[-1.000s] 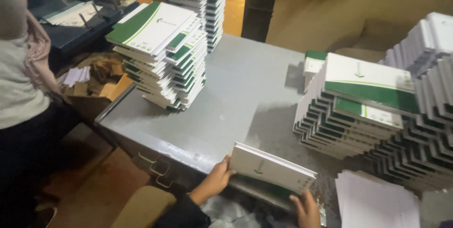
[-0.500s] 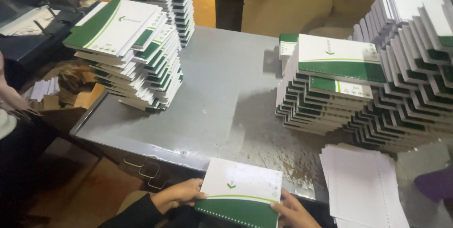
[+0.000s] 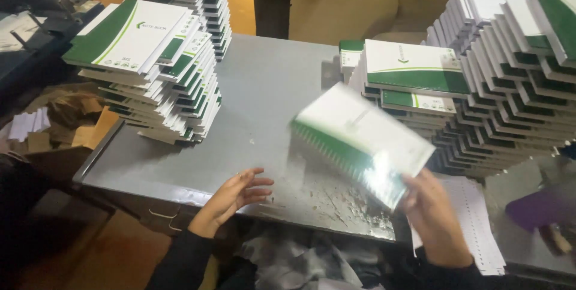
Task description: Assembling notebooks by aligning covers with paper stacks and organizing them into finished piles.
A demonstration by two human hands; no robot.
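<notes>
**One notebook aloft, one hand spread over the table**

One spiral-bound notebook point(image 3: 362, 141), white with a green band, was up in the air over the near right part of the grey metal table point(image 3: 264, 92), tilted and blurred by motion. My right hand point(image 3: 433, 215) grasped it from below at its near right corner, fingers curled around the edge. My left hand point(image 3: 235, 197) was released, fingers spread and holding nothing, hovering at the table's near edge, well apart from the notebook.

On the left I saw a leaning stack of green-and-white notebooks point(image 3: 153, 74), with a taller stack point(image 3: 195, 2) behind it at the far edge. On the right a lower stack point(image 3: 420, 95) stood just beyond the raised notebook, and beside it a fanned pile point(image 3: 516, 68) rose higher. A sheaf of white punched sheets point(image 3: 477, 224) lay on the table near my right wrist. Cardboard scraps point(image 3: 66, 122) sat on the floor to the left.
</notes>
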